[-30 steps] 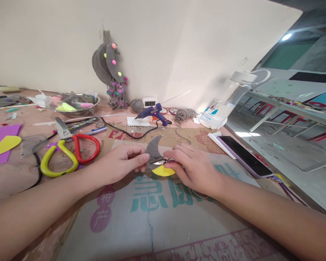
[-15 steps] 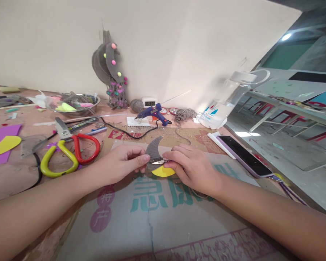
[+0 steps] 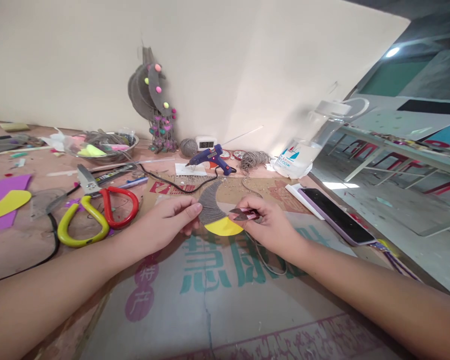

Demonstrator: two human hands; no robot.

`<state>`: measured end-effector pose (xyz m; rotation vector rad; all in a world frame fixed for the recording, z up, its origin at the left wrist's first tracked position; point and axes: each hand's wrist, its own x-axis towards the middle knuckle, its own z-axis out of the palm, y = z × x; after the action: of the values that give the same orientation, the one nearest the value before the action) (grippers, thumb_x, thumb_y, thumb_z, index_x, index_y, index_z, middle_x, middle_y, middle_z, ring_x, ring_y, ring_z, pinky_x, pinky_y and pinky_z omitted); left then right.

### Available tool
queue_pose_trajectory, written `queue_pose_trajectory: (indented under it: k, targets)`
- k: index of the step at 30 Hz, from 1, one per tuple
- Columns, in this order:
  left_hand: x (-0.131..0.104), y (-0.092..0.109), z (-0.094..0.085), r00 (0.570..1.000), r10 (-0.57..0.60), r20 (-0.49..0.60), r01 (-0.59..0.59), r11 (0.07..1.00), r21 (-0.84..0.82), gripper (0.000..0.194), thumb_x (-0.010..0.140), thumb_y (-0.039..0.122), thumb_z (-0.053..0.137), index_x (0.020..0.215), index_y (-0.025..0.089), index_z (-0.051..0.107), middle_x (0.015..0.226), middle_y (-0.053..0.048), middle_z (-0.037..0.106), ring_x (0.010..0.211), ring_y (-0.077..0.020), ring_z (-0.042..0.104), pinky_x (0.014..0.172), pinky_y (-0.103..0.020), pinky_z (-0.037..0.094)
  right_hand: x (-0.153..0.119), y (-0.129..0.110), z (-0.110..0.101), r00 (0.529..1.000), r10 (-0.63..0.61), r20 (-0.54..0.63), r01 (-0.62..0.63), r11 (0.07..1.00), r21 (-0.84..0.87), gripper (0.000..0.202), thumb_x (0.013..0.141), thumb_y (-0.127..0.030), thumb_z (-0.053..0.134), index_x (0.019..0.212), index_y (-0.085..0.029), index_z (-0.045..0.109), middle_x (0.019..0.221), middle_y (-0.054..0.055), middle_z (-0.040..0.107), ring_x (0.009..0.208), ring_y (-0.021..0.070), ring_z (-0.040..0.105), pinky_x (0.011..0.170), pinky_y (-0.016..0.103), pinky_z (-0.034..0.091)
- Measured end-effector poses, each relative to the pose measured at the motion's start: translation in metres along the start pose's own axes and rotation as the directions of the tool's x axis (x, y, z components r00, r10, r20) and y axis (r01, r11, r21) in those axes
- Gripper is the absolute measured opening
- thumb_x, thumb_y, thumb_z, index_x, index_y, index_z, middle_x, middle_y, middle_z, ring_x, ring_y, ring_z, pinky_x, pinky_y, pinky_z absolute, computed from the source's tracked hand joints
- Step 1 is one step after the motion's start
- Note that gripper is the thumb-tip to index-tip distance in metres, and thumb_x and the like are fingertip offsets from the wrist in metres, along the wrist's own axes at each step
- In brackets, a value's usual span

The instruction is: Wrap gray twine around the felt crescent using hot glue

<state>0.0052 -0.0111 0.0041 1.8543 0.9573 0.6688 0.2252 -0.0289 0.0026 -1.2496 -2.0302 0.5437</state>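
A crescent-shaped piece, wound with grey yarn over its upper part and bare yellow at its lower end, stands tilted above the cardboard. My left hand pinches its left edge between thumb and fingers. In my right hand is a small pointed metal tool with reddish marks, its tip directed left, over the border of yarn and yellow. Part of that tool is hidden by my fingers. Those fingers are also close to the yellow end; whether they grip it, I cannot tell. Loose grey yarn loops below my right hand.
Scissors with red and yellow handles lie left. Behind my hands are a blue glue gun, a yarn coil and a clock. A phone and water jug are right; a filled bowl sits back left.
The pointed tool has swung up off the crescent's surface, and my right hand has turned and shifted slightly right. More of the wound yarn and the hanging yarn loop now shows.
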Motion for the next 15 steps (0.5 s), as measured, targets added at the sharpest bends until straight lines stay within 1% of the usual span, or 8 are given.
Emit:
queue_pose_trajectory:
  k: [2,5,7,11,13,15]
  targets:
    - [-0.0007,0.0004,0.0004,1.0,0.001,-0.002,-0.001,1.0,0.019,0.035,0.087,0.043,0.035,0.072,0.017,0.052,0.064,0.002,0.053,0.058,-0.0107,0.049,0.055,-0.021,0.037,-0.0003,0.0002,0.0008,1.0,0.009,0.0,-0.009,0.999,0.031,0.014,0.075,-0.021,0.056,0.064,-0.016,0.05,0.059,-0.003,0.042,0.053,0.0074,0.037,0.048,0.019,0.031]
    - [-0.0021,0.0003,0.0013,1.0,-0.008,0.01,0.007,0.993,0.122,0.037,0.084,0.047,0.04,0.068,0.017,0.053,0.061,0.003,0.051,0.055,-0.011,0.046,0.05,-0.021,0.033,-0.002,-0.0007,-0.0001,1.0,-0.03,0.007,0.03,1.0,0.0,0.006,0.072,-0.013,0.052,0.068,-0.015,0.054,0.062,-0.002,0.048,0.056,0.0087,0.041,0.051,0.02,0.032]
    - [-0.0027,0.0004,0.0018,1.0,-0.015,0.016,0.012,0.985,0.173,0.038,0.083,0.048,0.04,0.064,0.018,0.053,0.059,0.003,0.05,0.055,-0.0114,0.046,0.05,-0.022,0.033,-0.0027,-0.0013,-0.0012,0.998,-0.059,0.009,0.059,0.998,-0.032,0.008,0.07,-0.009,0.049,0.069,-0.015,0.055,0.065,0.0,0.051,0.059,0.0098,0.044,0.053,0.02,0.034]
    - [-0.0027,0.0012,0.0017,0.999,0.002,0.045,-0.009,0.987,0.16,0.039,0.087,0.044,0.035,0.068,0.017,0.056,0.062,0.002,0.054,0.058,-0.0118,0.049,0.054,-0.022,0.037,-0.0014,-0.0013,-0.0026,0.997,-0.073,0.035,0.076,0.994,-0.077,0.008,0.071,-0.01,0.051,0.07,-0.016,0.056,0.066,0.0,0.053,0.062,0.011,0.046,0.056,0.021,0.035]
    - [-0.0028,0.0012,0.0013,0.998,0.008,0.06,-0.017,0.989,0.148,0.039,0.087,0.043,0.035,0.069,0.017,0.057,0.063,0.002,0.055,0.059,-0.0116,0.05,0.056,-0.022,0.038,-0.0002,-0.0012,-0.0028,0.996,-0.066,0.064,0.071,0.994,-0.08,0.005,0.073,-0.013,0.053,0.072,-0.016,0.056,0.068,0.0,0.053,0.064,0.0112,0.047,0.056,0.021,0.035]
    - [-0.0031,0.001,0.0009,0.998,0.012,0.069,-0.021,0.991,0.132,0.038,0.088,0.042,0.034,0.07,0.017,0.057,0.065,0.002,0.055,0.062,-0.0116,0.051,0.059,-0.022,0.039,0.0008,-0.0013,-0.0029,0.992,-0.071,0.1,0.077,0.995,-0.064,0.006,0.073,-0.011,0.053,0.072,-0.016,0.056,0.068,0.0,0.051,0.064,0.0107,0.046,0.056,0.021,0.035]
